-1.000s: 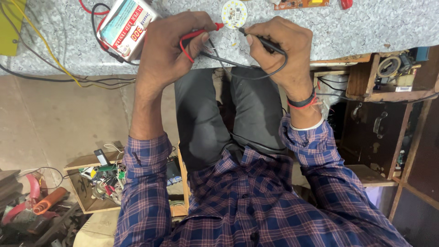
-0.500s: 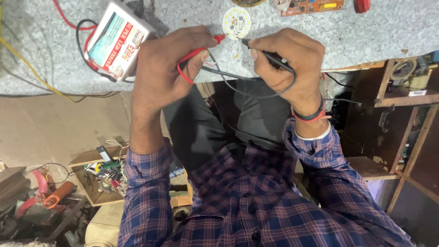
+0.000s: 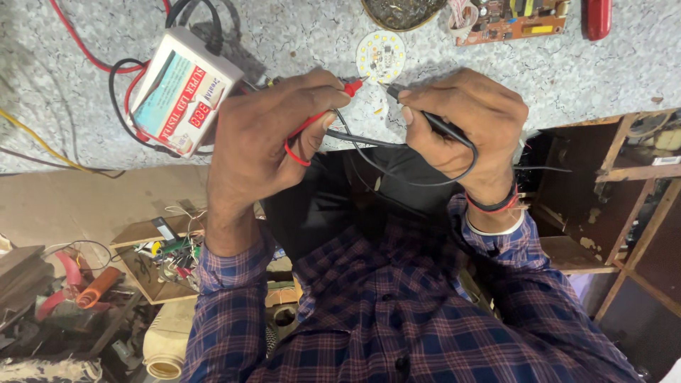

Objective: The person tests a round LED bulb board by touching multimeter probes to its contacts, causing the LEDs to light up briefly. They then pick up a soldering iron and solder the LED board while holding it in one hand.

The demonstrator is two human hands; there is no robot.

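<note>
My left hand (image 3: 273,131) grips a red test probe (image 3: 339,99) whose tip points at a small round white LED board (image 3: 381,55) lying on the grey stone bench (image 3: 85,92). My right hand (image 3: 461,120) holds a black test probe (image 3: 425,117), its tip close to the board's lower edge. Both probe leads loop down below my hands. A white box-shaped tester (image 3: 186,92) with a red digit display lies left of my left hand, red and black wires running from it.
A brown circuit board (image 3: 507,20), a round dish (image 3: 403,10) and a red object (image 3: 598,18) lie at the bench's far edge. Wooden shelving (image 3: 603,198) stands at right. Below left, a cardboard tray of small parts (image 3: 167,259) and tools sit on the floor.
The view has shifted closer, so hands, tester and LED board sit lower in frame. Both probe tips have stayed near the board, and each hand keeps its probe.
</note>
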